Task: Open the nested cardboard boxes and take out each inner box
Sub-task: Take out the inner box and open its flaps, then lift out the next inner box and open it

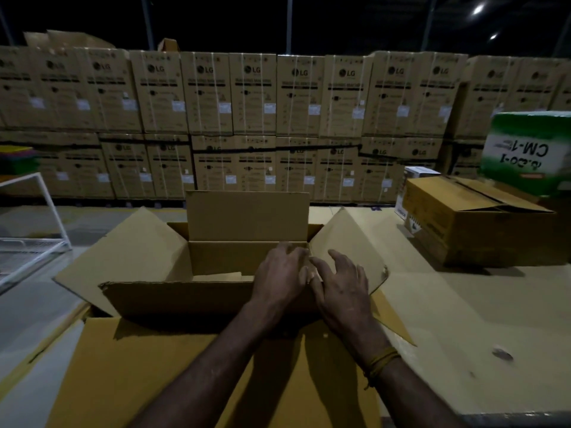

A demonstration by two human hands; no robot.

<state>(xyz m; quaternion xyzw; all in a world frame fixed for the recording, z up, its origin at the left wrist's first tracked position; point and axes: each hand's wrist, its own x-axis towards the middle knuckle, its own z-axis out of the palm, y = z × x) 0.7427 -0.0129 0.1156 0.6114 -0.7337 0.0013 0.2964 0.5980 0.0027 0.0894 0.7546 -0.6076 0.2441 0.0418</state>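
Open box at centre, all four flaps folded out; the far one stands upright. Both hands reach over the near wall at the right end. The left hand dips inside with fingers loosely curled; whether it grips anything cannot be told. The right hand lies just beside it, fingers spread against the right flap. Step in hand, by judgement: reaching in for the inner box. Inside, only a pale flat cardboard surface shows, low down; its nature is unclear. The next move calls for a grip on both sides and a straight lift. A second box, partly open, sits far right, contents hidden.
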